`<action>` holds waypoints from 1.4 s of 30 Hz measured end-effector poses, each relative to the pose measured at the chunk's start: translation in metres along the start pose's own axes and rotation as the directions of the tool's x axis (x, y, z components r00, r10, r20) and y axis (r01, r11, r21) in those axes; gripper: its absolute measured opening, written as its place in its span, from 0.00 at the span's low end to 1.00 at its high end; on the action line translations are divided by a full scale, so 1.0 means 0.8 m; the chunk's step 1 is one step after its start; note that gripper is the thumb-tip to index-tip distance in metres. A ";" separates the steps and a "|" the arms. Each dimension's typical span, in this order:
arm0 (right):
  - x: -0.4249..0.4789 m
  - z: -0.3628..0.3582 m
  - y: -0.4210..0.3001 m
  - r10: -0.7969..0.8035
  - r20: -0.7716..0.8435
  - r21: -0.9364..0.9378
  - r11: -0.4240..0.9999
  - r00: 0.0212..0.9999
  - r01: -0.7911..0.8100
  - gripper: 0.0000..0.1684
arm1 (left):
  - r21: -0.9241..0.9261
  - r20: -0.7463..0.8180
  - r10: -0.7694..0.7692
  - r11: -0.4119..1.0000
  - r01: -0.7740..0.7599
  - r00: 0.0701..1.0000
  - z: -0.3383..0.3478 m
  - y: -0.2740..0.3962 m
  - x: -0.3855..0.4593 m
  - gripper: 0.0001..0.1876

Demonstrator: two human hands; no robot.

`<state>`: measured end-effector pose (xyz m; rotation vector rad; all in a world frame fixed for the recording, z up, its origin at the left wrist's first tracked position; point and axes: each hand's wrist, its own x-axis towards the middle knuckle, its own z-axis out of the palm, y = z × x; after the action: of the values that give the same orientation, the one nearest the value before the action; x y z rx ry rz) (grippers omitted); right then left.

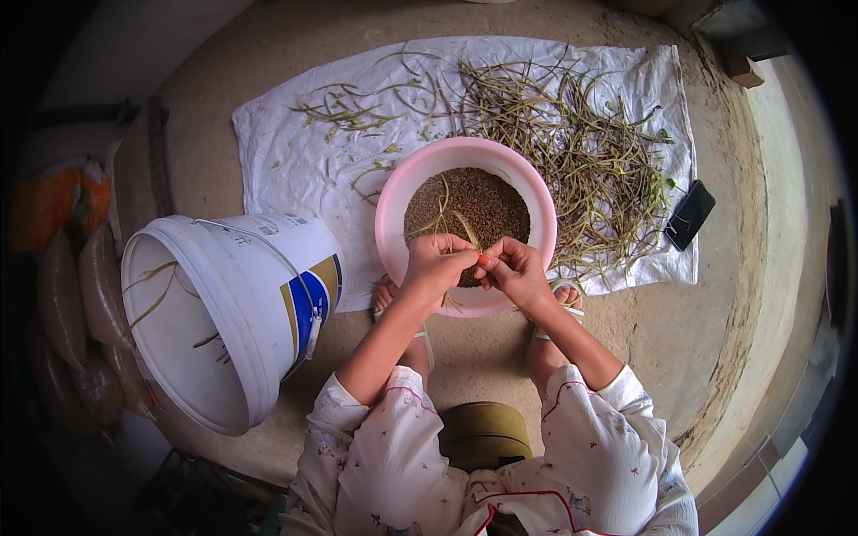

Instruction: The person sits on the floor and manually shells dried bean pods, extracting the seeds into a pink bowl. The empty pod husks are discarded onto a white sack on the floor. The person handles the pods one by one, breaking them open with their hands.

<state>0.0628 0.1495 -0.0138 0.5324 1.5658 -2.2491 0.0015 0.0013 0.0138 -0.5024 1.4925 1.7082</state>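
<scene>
A pink-rimmed basin (391, 214) stands before me, its lower part covered with small brown grains or seeds (503, 201). Over its near half my left hand (439, 262) pinches thin, pale green-brown plant pods or stems (462, 224), several of which fan out above the grains. My right hand (513, 268) meets it fingertip to fingertip, thumb and forefinger closed at the end of the same piece. What lies exactly between the fingertips is too small to tell. A tangled heap of long thin pods or stems (590, 167) lies to the right of the basin on a white woven sheet (288, 161).
A large white plastic bucket (261, 335) lies on its side at the left, with a few stems inside. A black phone (690, 214) rests at the sheet's right edge. Filled bags (107, 288) stand far left. An olive round object (484, 432) sits between my legs.
</scene>
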 end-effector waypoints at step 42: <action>0.014 0.002 -0.027 -0.497 0.128 -0.860 0.375 0.858 0.345 0.22 | -0.122 0.138 -0.001 0.992 0.018 0.990 0.019 0.037 -0.052 0.04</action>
<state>0.0425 0.1543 -0.0015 -0.0382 2.8780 -1.2945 0.0071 0.0037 0.0664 -0.4456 1.2904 1.7975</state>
